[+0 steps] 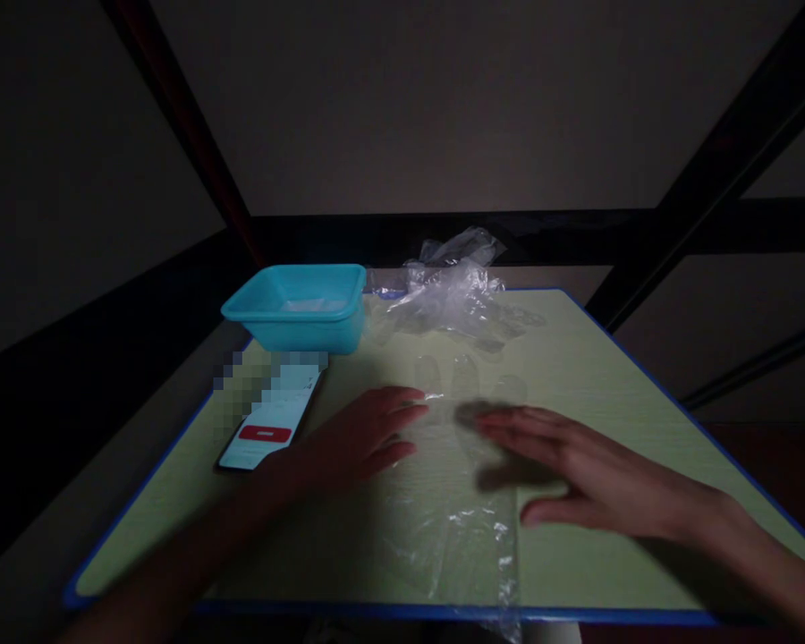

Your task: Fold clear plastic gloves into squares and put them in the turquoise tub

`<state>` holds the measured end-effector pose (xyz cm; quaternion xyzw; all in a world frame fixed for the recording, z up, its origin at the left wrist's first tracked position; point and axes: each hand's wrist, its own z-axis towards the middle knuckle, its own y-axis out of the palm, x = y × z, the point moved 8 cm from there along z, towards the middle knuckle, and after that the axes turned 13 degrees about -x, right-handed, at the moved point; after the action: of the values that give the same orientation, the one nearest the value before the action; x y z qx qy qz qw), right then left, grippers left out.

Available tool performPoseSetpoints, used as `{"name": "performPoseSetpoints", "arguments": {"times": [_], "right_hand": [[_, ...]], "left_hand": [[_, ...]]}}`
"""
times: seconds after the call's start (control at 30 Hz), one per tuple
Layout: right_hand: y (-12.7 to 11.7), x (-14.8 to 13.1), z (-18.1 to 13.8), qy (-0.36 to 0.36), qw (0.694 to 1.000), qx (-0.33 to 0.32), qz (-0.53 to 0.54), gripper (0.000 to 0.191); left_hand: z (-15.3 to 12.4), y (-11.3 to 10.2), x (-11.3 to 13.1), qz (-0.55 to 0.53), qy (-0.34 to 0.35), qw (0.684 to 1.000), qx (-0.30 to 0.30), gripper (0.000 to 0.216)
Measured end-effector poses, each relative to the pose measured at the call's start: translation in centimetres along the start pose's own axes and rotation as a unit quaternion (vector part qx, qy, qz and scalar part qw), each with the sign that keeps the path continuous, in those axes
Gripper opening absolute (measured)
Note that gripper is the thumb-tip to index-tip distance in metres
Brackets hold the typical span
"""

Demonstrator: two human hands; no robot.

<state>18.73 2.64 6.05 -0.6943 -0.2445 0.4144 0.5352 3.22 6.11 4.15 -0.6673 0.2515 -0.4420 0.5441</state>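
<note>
A clear plastic disposable glove (466, 487) lies spread flat on the table, its fingers pointing away from me and its cuff hanging over the near edge. My left hand (382, 429) is at the glove's left side, fingers stretched out and holding nothing. Over the right side of the glove hovers my right hand (563, 461), open, with its thumb apart and a shadow beneath the fingertips. Whether the left fingertips touch the plastic I cannot tell. Farther back sits a crumpled heap of clear plastic gloves (453, 295).
A turquoise plastic basket (295, 335) stands at the back left with something pale inside. In front of it lies a lit phone (268, 434), partly pixelated. The pale green table (604, 385) has a blue rim. Dark bars and a wall are behind.
</note>
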Motion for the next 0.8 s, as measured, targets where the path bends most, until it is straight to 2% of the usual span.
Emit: {"name": "performPoseSetpoints", "arguments": {"times": [0.07,0.13,0.23,0.33,0.43,0.53,0.7,0.8], "right_hand": [[1.2,-2.4,-0.9,-0.012,0.999,0.004,-0.040,0.087],[2.7,-4.5,-1.4,-0.016,0.998,0.009,-0.061,0.091],[4.7,-6.5,-1.4,-0.019,0.996,0.014,-0.092,0.082],[5.7,-7.3,-1.0,-0.025,0.993,0.027,-0.115,0.063],[5.5,-7.4,-1.0,-0.039,0.993,0.048,-0.104,0.049],[4.8,-7.0,-1.4,-0.036,0.995,0.068,-0.060,0.046],[2.9,-4.9,-2.5,0.035,0.989,0.136,0.046,0.037],[1.7,-3.6,-2.9,0.066,0.975,0.180,0.110,0.035]], "left_hand": [[-1.3,0.5,-0.2,-0.002,-0.013,1.000,-0.010,0.039],[-2.2,1.2,-0.2,-0.004,-0.016,1.000,-0.019,0.041],[-2.6,2.2,0.0,-0.001,0.001,1.000,-0.028,0.043],[-2.3,2.9,0.3,-0.006,0.020,0.999,-0.041,0.051],[-2.0,3.1,0.5,-0.024,0.026,0.998,-0.043,0.056],[-2.0,3.0,0.3,-0.053,0.021,0.998,-0.041,0.060],[-2.5,3.2,-0.2,-0.074,0.020,0.994,-0.073,0.105],[-2.5,3.2,0.1,-0.051,0.022,0.996,-0.070,0.107]]}}
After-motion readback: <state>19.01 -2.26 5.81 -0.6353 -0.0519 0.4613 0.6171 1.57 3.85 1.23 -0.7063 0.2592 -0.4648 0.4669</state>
